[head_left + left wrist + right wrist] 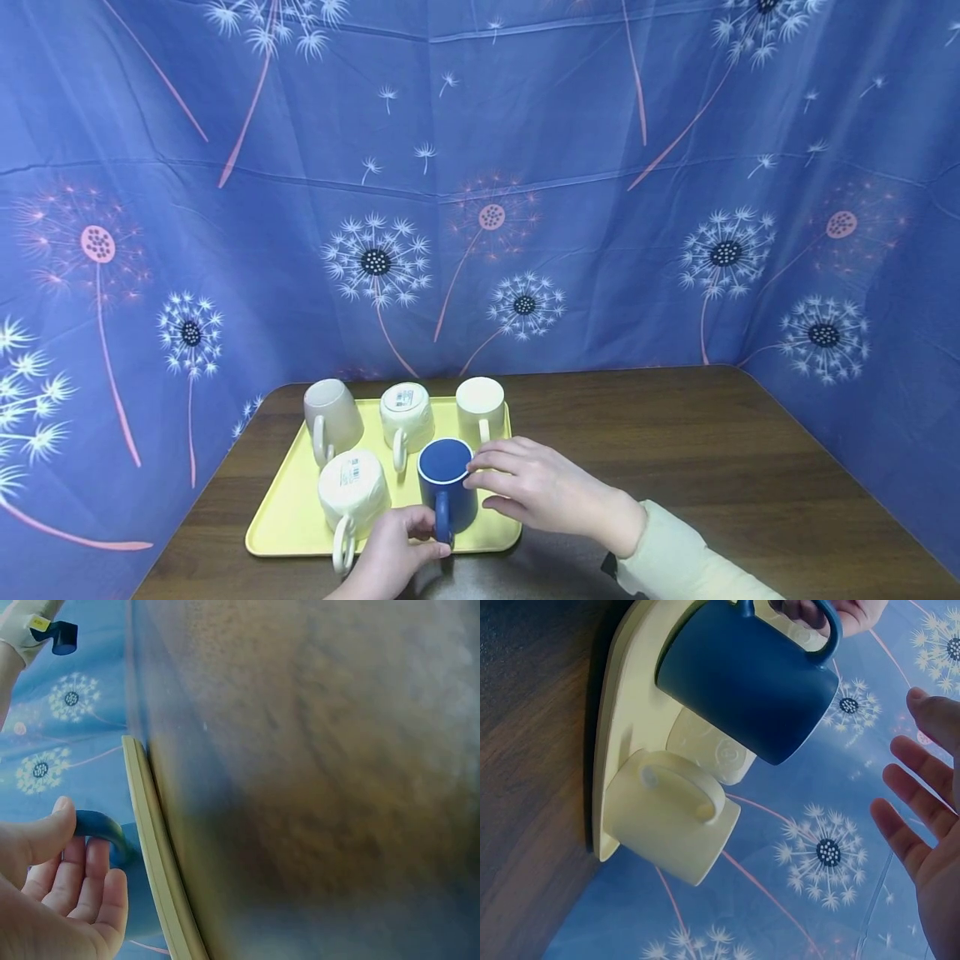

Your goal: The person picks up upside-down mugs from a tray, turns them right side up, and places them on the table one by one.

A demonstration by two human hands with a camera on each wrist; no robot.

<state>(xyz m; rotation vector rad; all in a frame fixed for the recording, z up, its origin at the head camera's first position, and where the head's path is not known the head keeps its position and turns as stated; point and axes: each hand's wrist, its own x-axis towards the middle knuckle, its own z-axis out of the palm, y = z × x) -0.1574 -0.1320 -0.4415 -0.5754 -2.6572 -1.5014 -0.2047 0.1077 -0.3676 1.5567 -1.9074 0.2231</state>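
Observation:
A dark blue mug (459, 507) stands upside down at the front right of a yellow tray (288, 510), its handle facing the person. My left hand (393, 546) pinches that handle between thumb and fingers; the left wrist view shows the thumb (52, 836) against the handle (100, 823) and the fingertips curled beside it. My right hand (543, 492) hovers at the mug's right side with fingers loosely extended. Seen from the right wrist, a gap separates these fingers (915, 791) from the blue mug (750, 682).
Behind the blue mug are an upside-down cream mug (480, 407), an embossed white mug (407, 417) and a greyish mug (333, 417). Another embossed white mug (354, 493) is left of it, near the left hand. The tray lies on a dark wooden table (675, 450), with a blue dandelion-print curtain (600, 225) behind.

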